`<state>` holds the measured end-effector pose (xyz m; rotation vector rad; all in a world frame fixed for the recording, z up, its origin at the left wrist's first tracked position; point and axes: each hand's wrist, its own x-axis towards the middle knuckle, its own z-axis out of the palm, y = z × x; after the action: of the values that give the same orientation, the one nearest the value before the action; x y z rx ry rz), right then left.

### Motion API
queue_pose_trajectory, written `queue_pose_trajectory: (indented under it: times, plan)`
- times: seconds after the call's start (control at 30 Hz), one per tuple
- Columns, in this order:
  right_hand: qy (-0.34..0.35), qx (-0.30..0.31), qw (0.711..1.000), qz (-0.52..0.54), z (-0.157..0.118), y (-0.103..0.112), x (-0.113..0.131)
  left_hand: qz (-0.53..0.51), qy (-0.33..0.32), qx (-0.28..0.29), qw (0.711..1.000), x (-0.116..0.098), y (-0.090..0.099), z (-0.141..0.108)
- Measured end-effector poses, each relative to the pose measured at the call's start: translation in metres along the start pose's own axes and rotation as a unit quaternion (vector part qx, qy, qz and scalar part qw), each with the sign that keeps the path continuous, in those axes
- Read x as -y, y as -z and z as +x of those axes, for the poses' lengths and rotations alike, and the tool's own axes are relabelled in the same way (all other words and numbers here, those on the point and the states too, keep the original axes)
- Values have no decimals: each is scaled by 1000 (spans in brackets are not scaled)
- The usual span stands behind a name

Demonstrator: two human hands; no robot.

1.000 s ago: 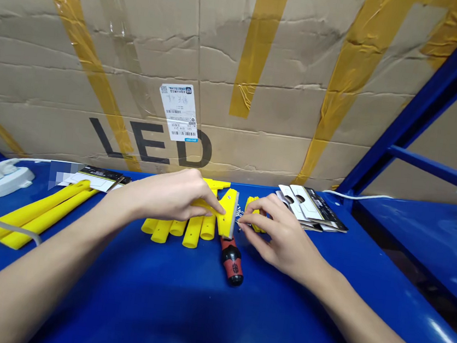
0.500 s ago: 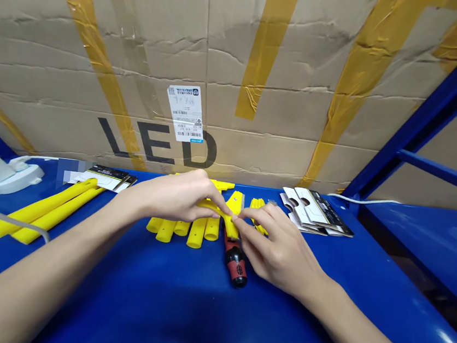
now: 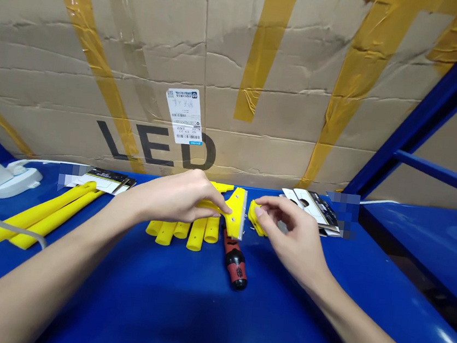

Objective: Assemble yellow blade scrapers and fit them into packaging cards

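Observation:
My left hand (image 3: 187,194) is closed round the handle of a yellow scraper (image 3: 236,208), whose metal blade (image 3: 242,217) faces right, with two screws showing in its head. To the right, my right hand (image 3: 292,228) pinches at a small bunch of yellow plastic strips (image 3: 253,215); how many lie between its thumb and fingertips is hidden. Below the scraper lies a red and black screwdriver (image 3: 236,266), its upper end covered by the scraper head. Several yellow tubular handles (image 3: 195,236) lie side by side under my left hand.
Two long yellow handles (image 3: 56,215) lie at the left, near printed cards (image 3: 106,178) and a white power strip (image 3: 16,183). More folded cards (image 3: 311,205) lie behind my right hand. A large taped cardboard box (image 3: 224,66) stands along the back, and a blue metal post (image 3: 421,111) rises at the right.
My right hand has left the scraper's blade edge and moved right to the yellow strips. The scraper's blade is now uncovered to view, with my left hand still holding the handle.

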<state>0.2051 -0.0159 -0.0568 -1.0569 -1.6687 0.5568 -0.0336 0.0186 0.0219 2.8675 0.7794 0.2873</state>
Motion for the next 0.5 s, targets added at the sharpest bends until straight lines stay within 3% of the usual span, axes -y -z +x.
queue_pose_trajectory:
  times: [0.1, 0.17, 0.3, 0.5]
  plan:
    - [-195, 66, 964, 171, 4, -1, -2, -9, -24, -12, 1000, -5, -2, 2]
    - [-259, 98, 926, 256, 5, -2, -3, 0, -40, -12, 999, -10, -3, 2]
    - [-315, 84, 881, 342, 6, -3, 0, 40, -38, -15, 998, -18, -5, 1]
    - [-309, 78, 879, 354, 6, 0, 2, 54, -46, 29, 997, -28, -2, 2]
